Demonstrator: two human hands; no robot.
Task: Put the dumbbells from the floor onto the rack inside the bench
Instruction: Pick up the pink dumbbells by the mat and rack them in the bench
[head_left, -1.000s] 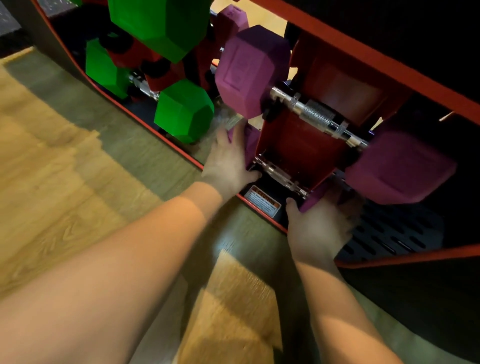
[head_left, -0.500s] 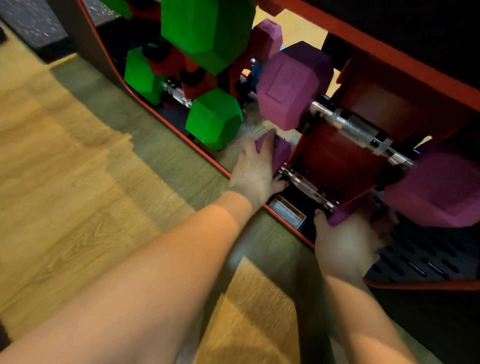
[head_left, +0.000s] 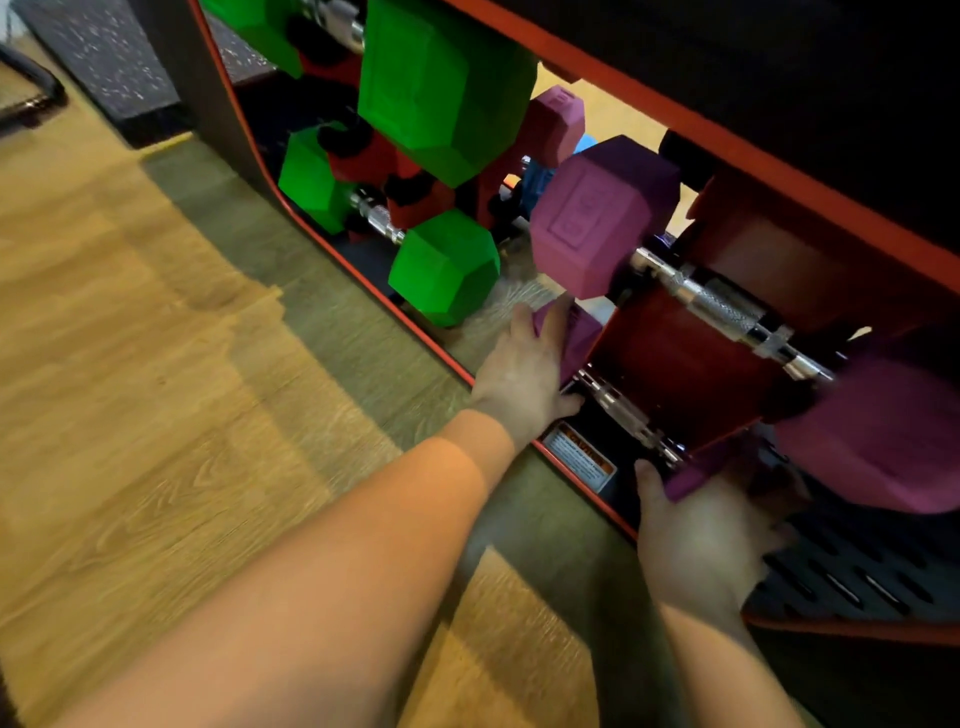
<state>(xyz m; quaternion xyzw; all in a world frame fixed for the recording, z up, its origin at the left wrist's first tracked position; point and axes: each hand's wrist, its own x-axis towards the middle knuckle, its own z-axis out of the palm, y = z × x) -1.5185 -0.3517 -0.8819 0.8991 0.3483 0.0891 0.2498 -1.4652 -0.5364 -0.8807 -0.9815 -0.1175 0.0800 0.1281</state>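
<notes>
At lower centre of the frame, inside the bench (head_left: 779, 156) opening: a purple dumbbell (head_left: 618, 410) on the bottom tier of the red rack (head_left: 675, 364), chrome handle running along the rack's lower edge, one purple head at each end. Left hand (head_left: 524, 374) laid on the left head, fingers (head_left: 556, 317) straight and close together against the purple rubber, thumb down beside the handle. Right hand (head_left: 701, 545) cupped under the right head, thumb up along its near face; remaining fingers hidden behind the head, so cannot tell how far curled. Directly above, a second purple dumbbell (head_left: 727, 306) resting across the upper tier, knurled bar slanting down to the right, far head at the right edge of the frame. At upper centre, green dumbbells (head_left: 447, 270) stacked on another rack section, with a smaller pink dumbbell (head_left: 556, 124) behind. Below the hands, an orange warning label (head_left: 582, 457) on the black base; at lower right, a slotted black plate (head_left: 857, 577). Across the left half, wood-grain floor (head_left: 156, 415).
</notes>
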